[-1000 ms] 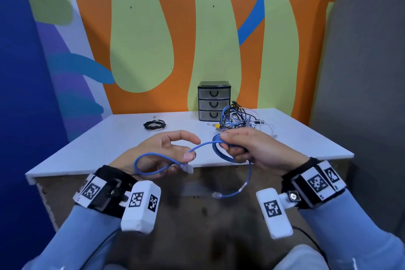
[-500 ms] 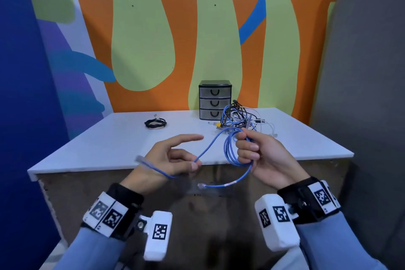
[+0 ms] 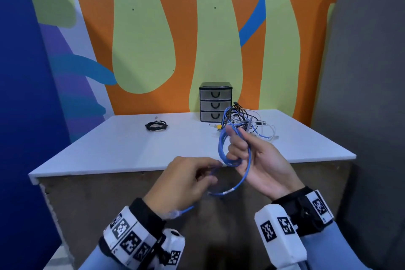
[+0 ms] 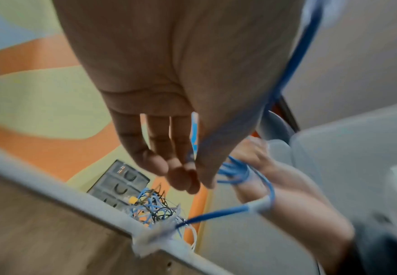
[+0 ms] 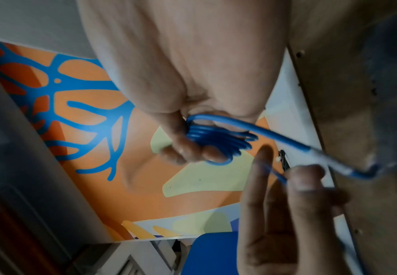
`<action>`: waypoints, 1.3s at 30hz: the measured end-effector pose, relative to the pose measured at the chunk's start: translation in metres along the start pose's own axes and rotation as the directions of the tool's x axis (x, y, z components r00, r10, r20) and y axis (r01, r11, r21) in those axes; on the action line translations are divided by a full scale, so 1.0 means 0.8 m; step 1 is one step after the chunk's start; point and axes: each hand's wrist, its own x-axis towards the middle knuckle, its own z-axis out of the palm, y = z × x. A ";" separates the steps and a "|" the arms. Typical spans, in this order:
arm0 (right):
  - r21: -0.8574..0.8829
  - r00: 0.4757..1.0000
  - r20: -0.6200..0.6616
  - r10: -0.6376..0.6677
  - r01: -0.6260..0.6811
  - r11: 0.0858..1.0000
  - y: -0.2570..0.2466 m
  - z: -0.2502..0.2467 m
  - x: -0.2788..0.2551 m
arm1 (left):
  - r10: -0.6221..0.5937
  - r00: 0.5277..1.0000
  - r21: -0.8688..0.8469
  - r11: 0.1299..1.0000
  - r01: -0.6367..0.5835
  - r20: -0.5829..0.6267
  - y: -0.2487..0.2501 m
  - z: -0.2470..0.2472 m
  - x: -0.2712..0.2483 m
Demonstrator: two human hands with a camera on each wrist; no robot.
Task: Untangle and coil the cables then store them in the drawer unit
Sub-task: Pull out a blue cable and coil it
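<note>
A blue network cable (image 3: 221, 149) is wound in several loops that my right hand (image 3: 234, 149) grips in front of the table's near edge; the right wrist view shows its fingers curled round the coil (image 5: 216, 139). My left hand (image 3: 210, 173) is just left of it, palm down, pinching the cable's loose tail (image 5: 284, 178) between thumb and finger. The tail runs under that hand and its clear plug (image 3: 175, 213) shows by the left wrist. The three-drawer unit (image 3: 215, 102) stands shut at the back of the table.
A tangle of blue, black and white cables (image 3: 247, 123) lies right of the drawers, just behind my right hand. A small coiled black cable (image 3: 156, 126) lies at the back left of the white table (image 3: 131, 144). A grey wall stands on the right.
My left hand has turned palm down and moved right, up to the right hand, bringing the tail along. The right hand has risen slightly with the coil.
</note>
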 end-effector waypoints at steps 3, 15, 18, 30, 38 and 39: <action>-0.158 1.000 0.013 -0.004 0.006 0.987 -0.004 0.003 -0.003 | -0.249 0.964 -0.468 0.866 0.179 -0.092 -0.012 -0.015 0.005; -0.515 0.978 -0.111 -0.176 0.095 0.852 0.002 0.009 0.008 | -0.313 0.910 -0.159 0.947 0.279 -0.272 -0.030 -0.057 0.003; -0.525 0.971 -0.122 -0.204 0.112 0.844 0.006 0.010 0.010 | -0.399 0.898 -0.606 0.765 0.217 -0.183 -0.001 -0.050 0.008; -0.031 0.997 0.076 0.012 -0.010 0.999 -0.023 0.015 -0.009 | -0.311 0.877 -0.348 0.920 0.181 -0.366 -0.032 -0.001 -0.004; -0.476 0.965 0.113 -0.237 0.262 0.839 0.008 0.030 0.021 | -0.191 0.950 0.611 0.792 0.000 0.247 0.051 0.026 -0.021; -0.613 0.961 0.114 -0.252 0.268 0.743 0.014 0.027 0.026 | -0.166 0.961 0.618 0.786 -0.008 0.223 0.054 0.022 -0.019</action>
